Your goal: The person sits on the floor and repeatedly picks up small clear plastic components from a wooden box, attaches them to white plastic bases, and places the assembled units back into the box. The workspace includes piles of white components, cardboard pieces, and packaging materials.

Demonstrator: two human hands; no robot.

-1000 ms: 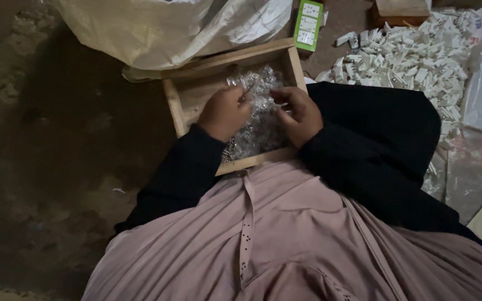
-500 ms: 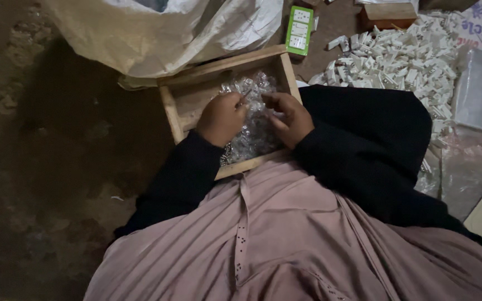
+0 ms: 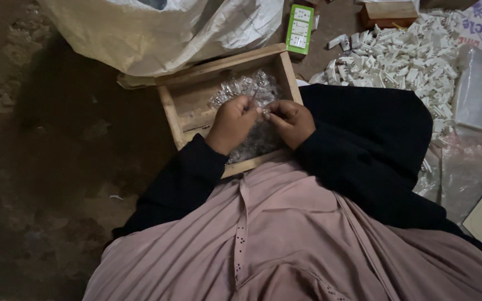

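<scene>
Since a moment ago both hands are drawing closer over the wooden tray point(image 3: 169, 109): left hand point(image 3: 233, 124) and right hand point(image 3: 290, 121) are pinching a small clear piece point(image 3: 261, 112) above the clear-piece heap point(image 3: 241, 86); white parts point(image 3: 403, 56) lie far right.

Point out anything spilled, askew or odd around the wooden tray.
Nothing looks damaged. The white plastic parts lie in a loose heap straight on the floor, right of the wooden tray. Both hands meet over the clear pieces inside it.
</scene>
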